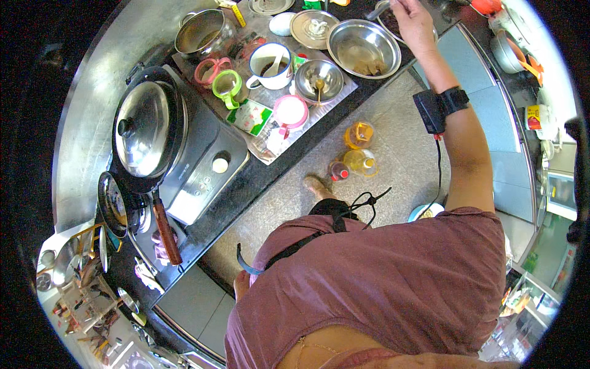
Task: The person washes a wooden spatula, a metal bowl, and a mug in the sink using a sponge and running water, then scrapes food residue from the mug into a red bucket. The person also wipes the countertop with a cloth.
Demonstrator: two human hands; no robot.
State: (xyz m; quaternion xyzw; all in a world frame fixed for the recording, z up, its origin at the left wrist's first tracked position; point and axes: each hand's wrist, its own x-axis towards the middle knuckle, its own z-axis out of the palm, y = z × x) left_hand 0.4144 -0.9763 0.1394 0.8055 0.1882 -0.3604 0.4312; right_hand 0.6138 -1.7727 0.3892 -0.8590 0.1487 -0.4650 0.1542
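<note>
My right hand (411,20) is at the top of the view, its fingers closed on a utensil (379,11), apparently a spoon, over a bowl with dark contents (390,22). My forearm partly hides that bowl. Just left of it stands a large steel bowl (364,41) with liquid and brownish pieces. A smaller steel bowl (313,78) holds a spoon. Near it are a white enamel mug (258,76) with dark liquid and a white spoon, a pink-rimmed container (291,112) of white powder, and a green-handled cup (227,85). My left hand is out of view.
A lidded wok (143,129) sits on an induction cooker (203,184), its wooden handle (166,230) reaching over the counter edge. A steel pot (200,34) stands behind the cups. Bottles of yellow oil (359,161) and a dark red-capped bottle (338,170) stand on the floor.
</note>
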